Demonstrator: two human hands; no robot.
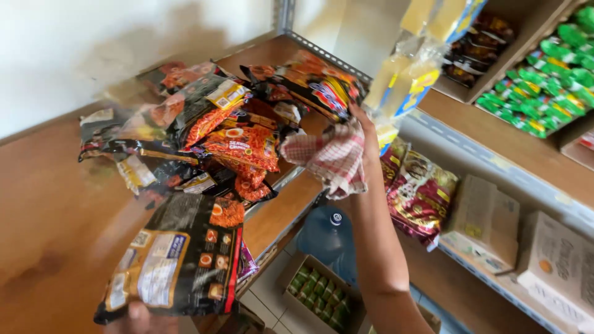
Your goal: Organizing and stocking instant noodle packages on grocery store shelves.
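My right hand (362, 127) reaches up to the wooden shelf (49, 204) and grips a red-and-white checked cloth (331, 158) at the edge of a heap of black and orange noodle packets (232, 133). At the bottom edge, my left hand (139, 316) holds a large black noodle packet (179, 260) by its lower end; only its fingertips show.
Yellow-and-blue packs (411, 65) hang by the metal shelf post. The right shelves carry maroon snack bags (421, 192), cardboard boxes (489, 222) and a box of green packets (547, 74). A blue water jug (328, 238) and a carton of green packs (318, 291) stand on the floor.
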